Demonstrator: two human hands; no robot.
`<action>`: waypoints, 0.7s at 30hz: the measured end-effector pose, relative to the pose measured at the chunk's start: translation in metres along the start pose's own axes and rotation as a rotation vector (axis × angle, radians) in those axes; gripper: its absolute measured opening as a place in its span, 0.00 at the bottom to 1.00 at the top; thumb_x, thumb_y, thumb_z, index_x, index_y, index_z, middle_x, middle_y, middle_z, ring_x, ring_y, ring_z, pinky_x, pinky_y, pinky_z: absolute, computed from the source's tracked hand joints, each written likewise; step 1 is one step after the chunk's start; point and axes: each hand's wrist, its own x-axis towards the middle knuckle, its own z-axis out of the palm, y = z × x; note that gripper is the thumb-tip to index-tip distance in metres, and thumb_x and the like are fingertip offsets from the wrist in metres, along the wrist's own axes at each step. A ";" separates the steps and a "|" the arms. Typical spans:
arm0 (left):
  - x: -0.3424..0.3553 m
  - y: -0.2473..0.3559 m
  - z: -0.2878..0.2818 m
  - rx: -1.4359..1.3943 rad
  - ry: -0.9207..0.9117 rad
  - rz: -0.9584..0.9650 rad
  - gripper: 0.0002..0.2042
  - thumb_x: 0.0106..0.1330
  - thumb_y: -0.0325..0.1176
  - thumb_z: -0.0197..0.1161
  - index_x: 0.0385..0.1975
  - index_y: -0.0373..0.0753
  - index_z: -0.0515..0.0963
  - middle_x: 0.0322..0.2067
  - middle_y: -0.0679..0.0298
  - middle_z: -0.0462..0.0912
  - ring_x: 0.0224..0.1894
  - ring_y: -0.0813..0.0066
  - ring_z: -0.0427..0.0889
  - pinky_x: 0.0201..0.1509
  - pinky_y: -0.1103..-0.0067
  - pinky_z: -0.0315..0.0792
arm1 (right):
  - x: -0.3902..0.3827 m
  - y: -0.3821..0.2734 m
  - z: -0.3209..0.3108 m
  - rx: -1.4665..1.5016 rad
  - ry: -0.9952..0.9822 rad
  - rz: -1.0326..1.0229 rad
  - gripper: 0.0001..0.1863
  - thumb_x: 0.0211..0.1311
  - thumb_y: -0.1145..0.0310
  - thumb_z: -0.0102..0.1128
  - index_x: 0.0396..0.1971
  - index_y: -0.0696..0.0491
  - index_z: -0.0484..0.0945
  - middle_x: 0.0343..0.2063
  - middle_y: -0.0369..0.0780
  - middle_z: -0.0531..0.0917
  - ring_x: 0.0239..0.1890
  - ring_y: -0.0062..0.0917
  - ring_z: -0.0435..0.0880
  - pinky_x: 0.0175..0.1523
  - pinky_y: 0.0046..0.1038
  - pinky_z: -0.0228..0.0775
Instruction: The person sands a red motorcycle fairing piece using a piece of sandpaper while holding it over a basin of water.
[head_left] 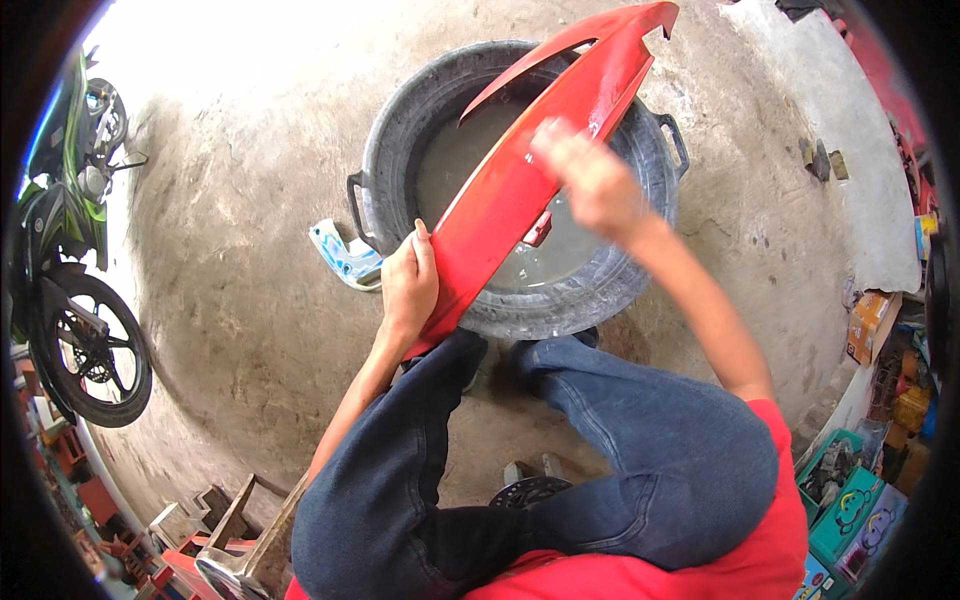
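Observation:
A long, glossy red motorcycle body panel (pixel 500 190) slants over a round black tub (pixel 400 130), its forked, pointed end at the far side. Its near end comes down by my left knee. My left hand (pixel 410 283) grips the panel's lower left edge, thumb lying along the rim. Over the panel's middle, my right hand (pixel 592 182) is smeared by motion, with its fingertips at the red surface. Whether anything is under those fingers cannot be made out. Greyish water (pixel 560 245) stands in the tub below. A small dark red piece (pixel 538 230) juts from the panel's underside.
Left of the tub, a white and blue curved piece (pixel 345 258) lies on the concrete floor (pixel 230 330). A motorcycle (pixel 85 330) stands at the far left. Boxes and a teal crate (pixel 830 465) line the right side. Wooden pieces (pixel 235 525) sit at the lower left.

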 end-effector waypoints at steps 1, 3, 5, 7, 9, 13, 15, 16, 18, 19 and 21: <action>0.002 0.002 -0.003 0.000 0.007 0.005 0.20 0.85 0.38 0.47 0.32 0.30 0.76 0.22 0.42 0.75 0.24 0.40 0.74 0.30 0.57 0.66 | 0.007 0.031 -0.001 0.044 0.060 0.133 0.22 0.73 0.70 0.53 0.63 0.59 0.79 0.64 0.53 0.80 0.69 0.44 0.77 0.76 0.42 0.66; 0.001 0.004 -0.003 0.025 -0.043 -0.021 0.20 0.85 0.38 0.46 0.33 0.29 0.76 0.22 0.41 0.76 0.24 0.39 0.75 0.31 0.57 0.67 | 0.014 0.072 -0.004 0.110 0.146 0.389 0.21 0.76 0.69 0.51 0.63 0.61 0.78 0.63 0.54 0.80 0.69 0.47 0.76 0.76 0.41 0.66; 0.001 0.006 0.003 -0.002 -0.048 -0.019 0.20 0.85 0.38 0.47 0.33 0.29 0.76 0.22 0.41 0.75 0.24 0.39 0.75 0.31 0.57 0.67 | 0.006 0.077 0.005 0.014 0.174 0.466 0.22 0.78 0.70 0.49 0.65 0.62 0.76 0.63 0.54 0.79 0.70 0.46 0.75 0.76 0.39 0.65; -0.001 0.001 -0.008 0.013 -0.030 -0.032 0.20 0.85 0.38 0.47 0.33 0.29 0.76 0.22 0.41 0.75 0.24 0.39 0.75 0.31 0.57 0.67 | 0.010 0.017 0.014 -0.110 0.061 0.119 0.26 0.69 0.75 0.49 0.65 0.64 0.75 0.64 0.55 0.79 0.70 0.48 0.75 0.78 0.43 0.62; -0.001 -0.003 -0.004 0.041 -0.015 0.023 0.20 0.85 0.38 0.46 0.32 0.29 0.76 0.22 0.41 0.75 0.25 0.38 0.75 0.31 0.57 0.67 | 0.002 -0.056 0.011 -0.004 -0.102 -0.032 0.28 0.68 0.73 0.47 0.67 0.61 0.75 0.65 0.53 0.78 0.70 0.46 0.76 0.78 0.45 0.62; -0.001 0.001 -0.003 0.011 0.007 0.032 0.20 0.85 0.38 0.46 0.32 0.29 0.76 0.22 0.41 0.76 0.25 0.38 0.75 0.31 0.57 0.67 | 0.006 -0.044 0.002 0.011 -0.079 -0.006 0.26 0.69 0.69 0.51 0.65 0.61 0.76 0.64 0.52 0.80 0.70 0.45 0.76 0.76 0.43 0.65; 0.001 0.005 -0.003 0.021 -0.012 0.002 0.20 0.84 0.37 0.47 0.32 0.29 0.76 0.23 0.40 0.77 0.26 0.37 0.76 0.31 0.56 0.67 | 0.021 0.019 -0.001 -0.031 -0.005 0.180 0.25 0.69 0.71 0.52 0.64 0.62 0.76 0.64 0.53 0.80 0.70 0.46 0.76 0.76 0.42 0.65; 0.002 0.007 0.000 0.006 -0.013 0.001 0.20 0.84 0.37 0.47 0.32 0.29 0.76 0.23 0.40 0.77 0.26 0.37 0.76 0.31 0.56 0.67 | 0.021 0.045 0.001 -0.035 0.036 0.275 0.25 0.68 0.72 0.52 0.64 0.62 0.76 0.64 0.53 0.80 0.70 0.46 0.75 0.76 0.42 0.65; 0.001 0.007 -0.003 0.029 -0.022 0.015 0.20 0.85 0.38 0.46 0.32 0.29 0.76 0.23 0.40 0.77 0.27 0.37 0.77 0.32 0.56 0.68 | 0.022 0.040 0.004 -0.015 0.043 0.283 0.26 0.67 0.74 0.51 0.65 0.62 0.76 0.65 0.53 0.79 0.70 0.46 0.75 0.77 0.42 0.64; 0.001 0.005 -0.005 0.038 -0.030 0.008 0.20 0.85 0.38 0.47 0.32 0.30 0.76 0.23 0.40 0.77 0.27 0.37 0.77 0.32 0.56 0.68 | 0.027 0.030 0.005 0.005 0.061 0.296 0.27 0.66 0.75 0.50 0.66 0.62 0.75 0.65 0.53 0.78 0.71 0.47 0.74 0.77 0.42 0.64; -0.001 0.001 -0.004 0.022 -0.014 0.002 0.23 0.86 0.40 0.45 0.30 0.29 0.74 0.21 0.44 0.73 0.24 0.50 0.71 0.31 0.60 0.66 | 0.016 -0.026 0.010 -0.035 -0.069 0.016 0.29 0.65 0.75 0.49 0.68 0.61 0.74 0.66 0.53 0.77 0.72 0.46 0.73 0.79 0.43 0.60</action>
